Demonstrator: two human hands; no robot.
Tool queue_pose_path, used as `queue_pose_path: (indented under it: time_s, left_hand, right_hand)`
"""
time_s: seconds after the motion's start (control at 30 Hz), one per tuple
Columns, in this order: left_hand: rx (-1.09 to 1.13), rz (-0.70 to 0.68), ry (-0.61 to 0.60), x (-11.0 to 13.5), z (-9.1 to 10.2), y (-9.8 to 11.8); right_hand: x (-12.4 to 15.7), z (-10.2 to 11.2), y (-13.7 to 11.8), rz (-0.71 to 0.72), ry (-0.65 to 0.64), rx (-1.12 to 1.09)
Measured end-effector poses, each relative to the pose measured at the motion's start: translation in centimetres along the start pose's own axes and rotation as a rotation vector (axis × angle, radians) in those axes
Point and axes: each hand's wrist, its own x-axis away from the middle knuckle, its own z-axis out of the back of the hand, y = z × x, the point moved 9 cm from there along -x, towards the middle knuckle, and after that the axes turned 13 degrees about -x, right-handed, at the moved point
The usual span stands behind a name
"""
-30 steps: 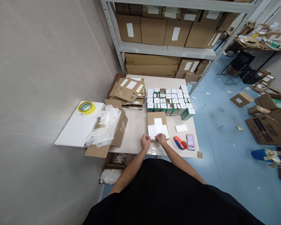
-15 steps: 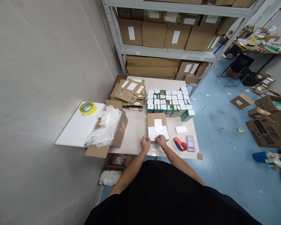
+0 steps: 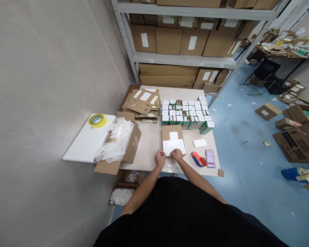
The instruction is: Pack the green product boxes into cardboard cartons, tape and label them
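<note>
A brown cardboard box [image 3: 165,131] lies before me on the table, with white paper [image 3: 167,145] across its nearer half and a white label [image 3: 173,136] just beyond. At the front left corner of the paper, my left hand [image 3: 160,159] is closed in a pinch; what its fingertips hold is too small to make out. My right hand [image 3: 176,154] rests over the paper's front edge, fingers pinched together on it. To the right lie a white slip [image 3: 199,142], an orange and blue tape dispenser [image 3: 198,159] and a blurred purple item [image 3: 210,159].
Rows of small green and white boxes [image 3: 186,118] stand behind. Flattened cardboard [image 3: 144,103] is stacked at the back left. An open carton [image 3: 130,145] of white wrapping sits left, beside a yellow tape roll [image 3: 97,120]. A loaded shelf [image 3: 184,59] rises beyond the table [image 3: 149,137].
The whole view has shifted slightly, with the scene sitting a little lower. Both hands keep nearly the same pose at the paper's front edge.
</note>
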Motion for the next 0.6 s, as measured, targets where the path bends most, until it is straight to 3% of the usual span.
queue_pose_path:
  time_s: [0.6]
  left_hand:
    - [-0.11, 0.024, -0.047, -0.4, 0.0, 0.3]
  right_hand:
    - [0.2, 0.0, -1.2, 0.013, -0.017, 0.086]
